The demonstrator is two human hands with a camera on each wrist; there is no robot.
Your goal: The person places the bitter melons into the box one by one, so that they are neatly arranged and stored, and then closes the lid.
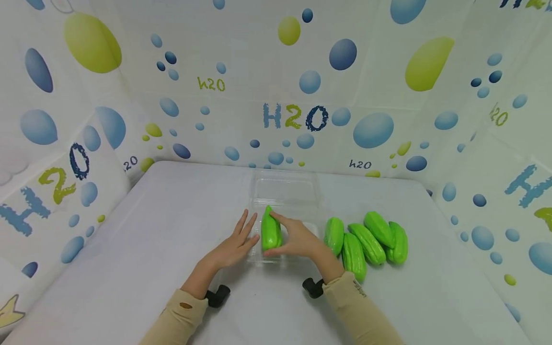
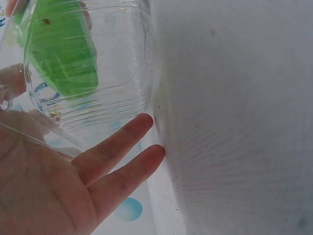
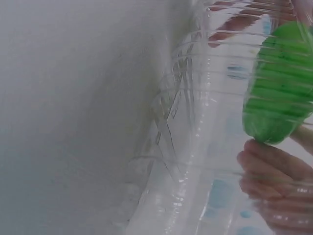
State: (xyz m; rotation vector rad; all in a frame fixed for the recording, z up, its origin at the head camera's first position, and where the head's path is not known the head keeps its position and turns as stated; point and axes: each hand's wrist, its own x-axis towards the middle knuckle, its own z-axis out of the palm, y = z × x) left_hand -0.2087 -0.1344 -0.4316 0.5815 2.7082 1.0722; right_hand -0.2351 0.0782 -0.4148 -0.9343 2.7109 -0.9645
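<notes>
A glossy, ridged green gourd [image 1: 271, 232] stands lengthwise in the left part of a clear plastic clamshell box [image 1: 302, 261]. My right hand [image 1: 297, 237] holds this gourd, thumb at its near end and fingers at its far end. In the right wrist view the gourd [image 3: 279, 88] shows through the box's ribbed wall. My left hand [image 1: 233, 247] is beside the box's left wall with its fingers straight and spread, holding nothing. From the left wrist, two extended fingers [image 2: 127, 171] of that hand appear beside the clear wall; whether they touch it I cannot tell.
Several more ridged green gourds [image 1: 372, 243] lie in a loose group right of the box, close to my right forearm. The box's clear lid [image 1: 284, 189] lies folded back behind it. A white cloth covers the table [image 1: 172, 206], and a patterned curtain [image 1: 241, 143] rises at its back edge.
</notes>
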